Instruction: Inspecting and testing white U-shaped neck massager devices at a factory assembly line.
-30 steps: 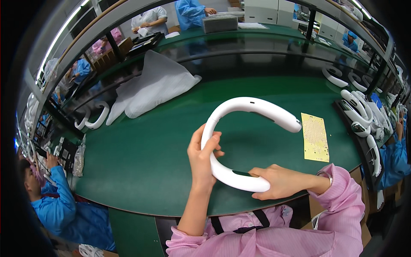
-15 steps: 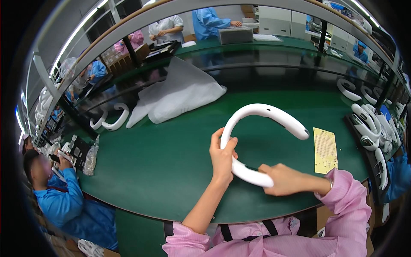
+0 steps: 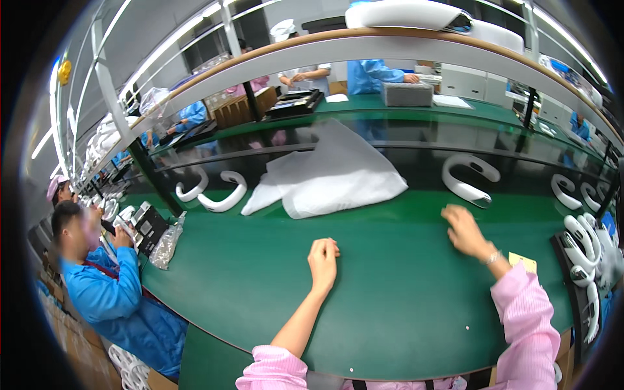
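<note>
A white C-shaped neckband device (image 3: 460, 187) lies on the dark strip beyond the green tabletop, its dark end patch toward me. Just short of it is my right hand (image 3: 467, 233), apart from the device, fingers loosely extended and holding nothing. My left hand (image 3: 322, 261) rests over the middle of the green table (image 3: 390, 305), curled into a loose fist with nothing showing in it. A yellow sheet (image 3: 522, 262) is partly covered by my right sleeve.
A translucent white foam sheet (image 3: 338, 185) lies across the far table edge. Two similar white devices (image 3: 224, 195) sit left of it. More fill a dark tray (image 3: 572, 279) at right. A co-worker in blue (image 3: 117, 292) works at left. A shelf rail (image 3: 390, 40) spans overhead.
The white C-shaped device has left both hands and now lies on the far strip. My right hand has moved forward; my left has closed into a loose fist. The view has shifted.
</note>
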### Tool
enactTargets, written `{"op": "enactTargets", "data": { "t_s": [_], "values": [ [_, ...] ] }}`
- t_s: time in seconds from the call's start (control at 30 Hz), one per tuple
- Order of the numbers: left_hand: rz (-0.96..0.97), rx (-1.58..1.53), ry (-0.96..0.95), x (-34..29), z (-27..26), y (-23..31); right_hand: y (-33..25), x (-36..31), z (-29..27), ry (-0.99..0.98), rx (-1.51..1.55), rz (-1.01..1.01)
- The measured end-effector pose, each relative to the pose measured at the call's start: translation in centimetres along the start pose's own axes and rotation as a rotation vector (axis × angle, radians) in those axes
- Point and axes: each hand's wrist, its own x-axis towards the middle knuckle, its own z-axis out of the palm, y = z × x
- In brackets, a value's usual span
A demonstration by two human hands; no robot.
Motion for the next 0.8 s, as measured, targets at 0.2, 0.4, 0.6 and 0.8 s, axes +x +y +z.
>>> {"op": "enactTargets", "data": {
  "t_s": [0.2,0.4,0.6,0.8],
  "values": [
    [0.295,0.778,0.430,11.9,-8.9,-5.5,-13.2,-1.7,2.5,-0.248,0.195,-0.104],
    [0.320,1.299,0.500,21.2,-17.9,-12.0,-14.5,-1.1,2.7,-0.321,0.113,-0.036],
    [-0.134,1.379,0.293,24.0,-19.5,-13.1,-15.0,-1.0,2.6,-0.319,0.089,-0.014],
    [0.230,1.356,0.086,24.4,-19.4,-10.1,-15.7,-0.3,3.5,-0.256,0.055,-0.021]
  ]
}}
